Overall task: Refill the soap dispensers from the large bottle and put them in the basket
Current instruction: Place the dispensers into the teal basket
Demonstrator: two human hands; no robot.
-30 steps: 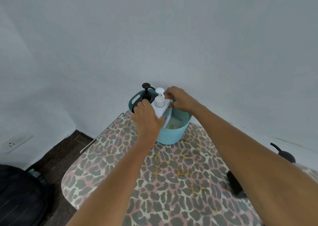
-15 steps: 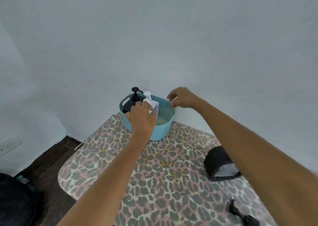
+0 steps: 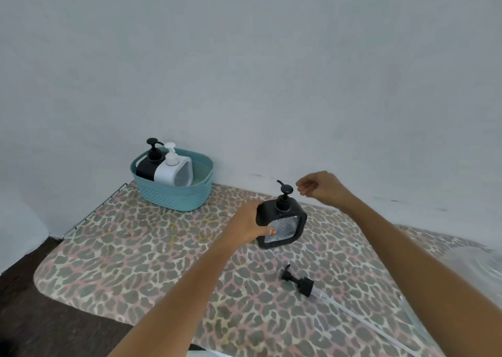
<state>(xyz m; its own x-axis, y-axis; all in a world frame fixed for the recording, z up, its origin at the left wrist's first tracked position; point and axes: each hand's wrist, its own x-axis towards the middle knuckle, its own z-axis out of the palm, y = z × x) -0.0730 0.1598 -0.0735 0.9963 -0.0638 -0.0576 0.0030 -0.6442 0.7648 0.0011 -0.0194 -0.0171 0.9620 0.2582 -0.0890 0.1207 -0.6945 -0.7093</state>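
A teal basket (image 3: pixel 173 197) stands at the table's far left by the wall. Inside it a black dispenser (image 3: pixel 148 166) and a white dispenser (image 3: pixel 173 170) stand side by side. Another black dispenser (image 3: pixel 282 222) with a clear front panel stands mid-table. My left hand (image 3: pixel 245 225) grips its left side, thumb on the front. Just right of the pump head, my right hand (image 3: pixel 322 187) hovers with loosely curled fingers and holds nothing. A loose black pump (image 3: pixel 297 280) with a long clear tube lies on the table nearer to me.
The table (image 3: pixel 122 253) wears a leopard-print cover and butts against a pale wall. A clear plastic container (image 3: pixel 478 264) shows partly at the right edge. Dark floor lies to the left.
My left hand let go of the white dispenser in the basket and now grips the black dispenser mid-table. My right hand left the basket rim and moved right, near the pump.
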